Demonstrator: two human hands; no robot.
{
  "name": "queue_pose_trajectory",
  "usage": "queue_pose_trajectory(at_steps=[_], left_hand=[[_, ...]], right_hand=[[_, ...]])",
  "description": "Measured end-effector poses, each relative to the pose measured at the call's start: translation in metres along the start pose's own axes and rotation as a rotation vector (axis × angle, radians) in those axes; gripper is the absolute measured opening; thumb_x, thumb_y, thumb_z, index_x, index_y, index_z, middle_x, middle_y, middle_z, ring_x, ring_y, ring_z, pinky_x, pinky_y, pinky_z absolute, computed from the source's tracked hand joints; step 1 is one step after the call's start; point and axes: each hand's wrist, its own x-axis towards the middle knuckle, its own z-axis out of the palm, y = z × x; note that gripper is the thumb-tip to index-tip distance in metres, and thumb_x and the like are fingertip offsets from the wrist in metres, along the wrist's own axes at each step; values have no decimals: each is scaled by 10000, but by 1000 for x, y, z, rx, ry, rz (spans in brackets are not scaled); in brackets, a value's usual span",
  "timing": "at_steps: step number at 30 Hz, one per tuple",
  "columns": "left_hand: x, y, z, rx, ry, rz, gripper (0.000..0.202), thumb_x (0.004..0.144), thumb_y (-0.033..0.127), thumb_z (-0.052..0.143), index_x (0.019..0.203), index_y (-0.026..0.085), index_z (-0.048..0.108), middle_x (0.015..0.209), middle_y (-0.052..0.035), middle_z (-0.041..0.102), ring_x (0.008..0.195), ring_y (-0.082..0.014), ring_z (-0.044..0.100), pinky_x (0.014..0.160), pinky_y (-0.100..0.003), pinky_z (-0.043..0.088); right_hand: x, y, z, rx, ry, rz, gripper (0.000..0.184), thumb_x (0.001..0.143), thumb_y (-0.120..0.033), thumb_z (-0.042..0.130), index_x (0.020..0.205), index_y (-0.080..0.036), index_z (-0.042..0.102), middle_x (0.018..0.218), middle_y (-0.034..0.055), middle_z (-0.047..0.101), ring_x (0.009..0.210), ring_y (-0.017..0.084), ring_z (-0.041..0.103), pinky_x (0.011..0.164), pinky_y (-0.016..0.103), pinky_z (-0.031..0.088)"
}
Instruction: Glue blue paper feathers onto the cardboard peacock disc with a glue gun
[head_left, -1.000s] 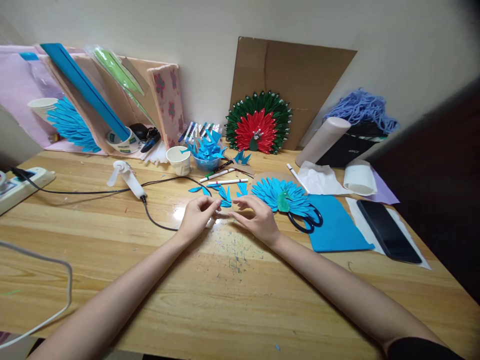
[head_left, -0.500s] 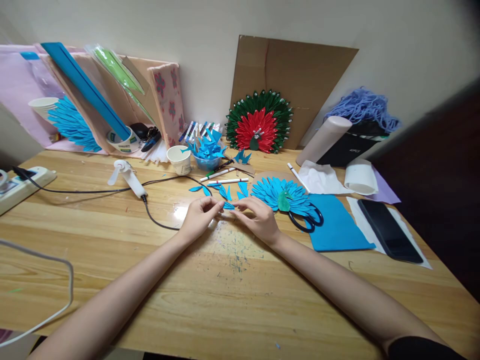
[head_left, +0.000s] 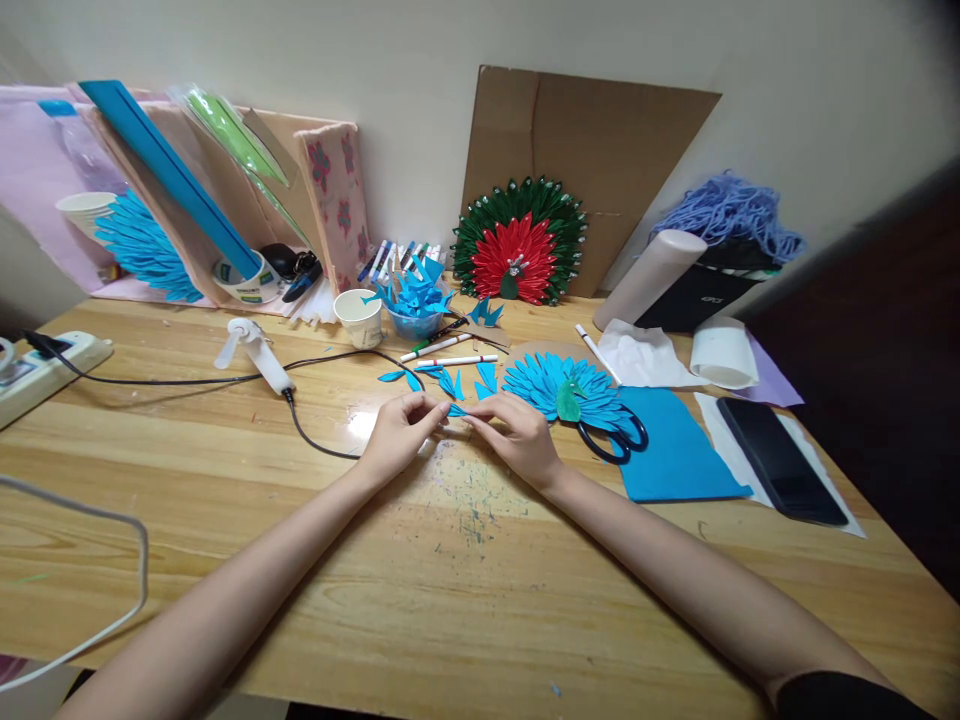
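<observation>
Both hands at the table (head_left: 465,600) centre. Left hand (head_left: 396,435) and right hand (head_left: 519,438) each pinch one end of a small blue petal (head_left: 456,410) between thumb and fingertips, just above the table. Its long axis runs across the view, from hand to hand; which end is the tip cannot be told. Loose petals (head_left: 450,383) lie just behind; a blue peacock (head_left: 559,385), scissors (head_left: 621,442) and a phone (head_left: 780,460) lie to the right. Print on the black box (head_left: 697,295) and the mug (head_left: 251,283) is too small to read
</observation>
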Motion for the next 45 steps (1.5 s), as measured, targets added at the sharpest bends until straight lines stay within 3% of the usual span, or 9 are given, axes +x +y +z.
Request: queue_pose_trajectory(at_steps=[26, 35, 40, 45], left_hand=[[-1, -1, 0, 30, 7, -12, 289, 775, 407, 556, 693, 135, 610, 625, -23, 615, 587, -127, 551, 561, -230, 428], [-1, 0, 1, -11, 75, -8, 291, 767, 410, 568, 673, 136, 598, 597, -2, 578, 553, -105, 514, 534, -207, 400], [5, -2, -13, 5, 239, -40, 321, 755, 450, 563, 707, 138, 617, 659, -25, 623, 557, -117, 539, 529, -214, 401], [16, -7, -40, 202, 305, -58, 346, 737, 471, 564, 718, 144, 676, 706, -61, 676, 658, -180, 596, 596, -250, 424]], right_hand=[[0, -3, 0, -2, -38, 53, 84, 825, -219, 546, 784, -201, 616, 737, 24, 660, 699, 156, 592, 670, 317, 471], [2, -2, 0, 18, 8, 84, 82, 820, -198, 560, 786, -187, 634, 737, 26, 665, 708, 148, 587, 657, 300, 476], [1, 2, 0, 28, 25, 174, 102, 825, -224, 552, 765, -184, 624, 740, 37, 647, 708, 157, 589, 647, 305, 485], [1, 2, -1, 56, -10, 212, 111, 835, -235, 546, 755, -186, 604, 738, 37, 629, 712, 159, 583, 640, 287, 479]])
